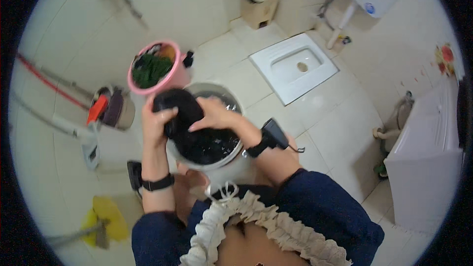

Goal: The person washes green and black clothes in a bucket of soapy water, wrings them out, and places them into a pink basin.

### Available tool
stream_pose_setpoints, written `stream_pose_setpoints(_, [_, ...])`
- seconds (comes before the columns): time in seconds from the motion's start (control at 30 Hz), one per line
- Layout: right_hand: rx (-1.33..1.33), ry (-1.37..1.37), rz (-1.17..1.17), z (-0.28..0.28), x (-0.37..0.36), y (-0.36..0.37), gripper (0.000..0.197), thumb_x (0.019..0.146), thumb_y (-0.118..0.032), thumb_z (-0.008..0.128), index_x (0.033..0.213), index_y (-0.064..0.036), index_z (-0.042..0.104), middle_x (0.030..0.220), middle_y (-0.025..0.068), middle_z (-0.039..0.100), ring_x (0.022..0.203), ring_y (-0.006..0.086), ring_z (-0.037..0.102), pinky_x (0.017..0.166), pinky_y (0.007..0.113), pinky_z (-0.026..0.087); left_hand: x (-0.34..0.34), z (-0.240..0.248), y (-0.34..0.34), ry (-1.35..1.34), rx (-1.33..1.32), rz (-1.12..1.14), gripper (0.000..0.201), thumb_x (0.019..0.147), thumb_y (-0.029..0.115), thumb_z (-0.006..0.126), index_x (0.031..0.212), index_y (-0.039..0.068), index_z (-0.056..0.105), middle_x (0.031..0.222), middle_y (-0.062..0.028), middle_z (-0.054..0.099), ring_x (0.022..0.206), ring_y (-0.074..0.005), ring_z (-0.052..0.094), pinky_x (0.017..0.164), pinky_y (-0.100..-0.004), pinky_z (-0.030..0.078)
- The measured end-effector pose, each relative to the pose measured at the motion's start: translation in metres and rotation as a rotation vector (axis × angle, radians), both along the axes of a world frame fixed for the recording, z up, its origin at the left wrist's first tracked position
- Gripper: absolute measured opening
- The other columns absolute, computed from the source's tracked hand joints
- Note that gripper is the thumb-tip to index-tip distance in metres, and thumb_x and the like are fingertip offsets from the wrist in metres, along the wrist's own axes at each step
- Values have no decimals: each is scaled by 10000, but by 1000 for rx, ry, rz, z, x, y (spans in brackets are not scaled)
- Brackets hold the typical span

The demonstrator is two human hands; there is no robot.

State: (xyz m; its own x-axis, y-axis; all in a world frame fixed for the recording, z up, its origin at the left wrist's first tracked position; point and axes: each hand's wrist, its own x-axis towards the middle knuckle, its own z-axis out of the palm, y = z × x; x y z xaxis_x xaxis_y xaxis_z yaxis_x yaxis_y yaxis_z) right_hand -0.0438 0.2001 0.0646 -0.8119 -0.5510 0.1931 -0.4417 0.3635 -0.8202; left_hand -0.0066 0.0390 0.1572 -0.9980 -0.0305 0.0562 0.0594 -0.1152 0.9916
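Note:
Above a round white bucket (227, 160) hangs a bunched black cloth (178, 104), smooth and dark enough that I cannot tell what garment it is. My left hand (156, 122) is closed on its left side, thumb across the front. From the right, my right hand (215, 114) grips the same cloth, thumb pointing inward. Dark water or wet dark fabric (209, 145) fills the bucket, with glints on its surface. The cloth's lower end merges with this dark content, so where it stops is hidden.
A pink bucket (156, 88) of clothes, with a green piece (153, 70) on top, stands beyond the white one. Farther off are a squat toilet (303, 66) and a beige bin (260, 7). A covered appliance (423, 167) stands right; a yellow cloth (114, 216) lies lower left.

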Motion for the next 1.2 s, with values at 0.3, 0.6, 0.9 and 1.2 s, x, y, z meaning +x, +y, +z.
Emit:
stream_pose_setpoints(0.3, [-808,-617,-58,26,2,6,310,705,-91,665,969,22,548,888,58,594,776,109,550,706,250,452,-14,-24,-61,-89,220,237,425,585,-66,538,1006,-12,508,856,-92,573,739,-206,575,678,-316,482])
stream_pose_setpoints(0.6, [-1184,-1207,-326,-50,-11,-30,278,856,-311,486,932,-55,567,862,69,602,757,189,574,684,308,478,18,-83,27,210,-254,270,674,589,-43,517,1231,91,362,1060,-130,490,904,-221,527,806,-309,437])
stream_pose_setpoints(0.9, [-1158,-1031,-284,-104,-10,-34,198,851,-248,497,860,-57,547,784,46,513,753,151,494,685,294,411,-7,-113,70,416,-791,446,243,759,177,583,602,-6,558,576,-190,534,523,-325,551,497,-365,435])
stream_pose_setpoints(1.2, [-537,-1033,-547,-20,23,-46,231,828,-265,473,861,-58,570,730,27,558,612,118,507,448,274,372,-34,-151,7,-167,-814,457,372,790,343,501,733,-1,630,727,-213,595,724,-364,577,677,-422,437])
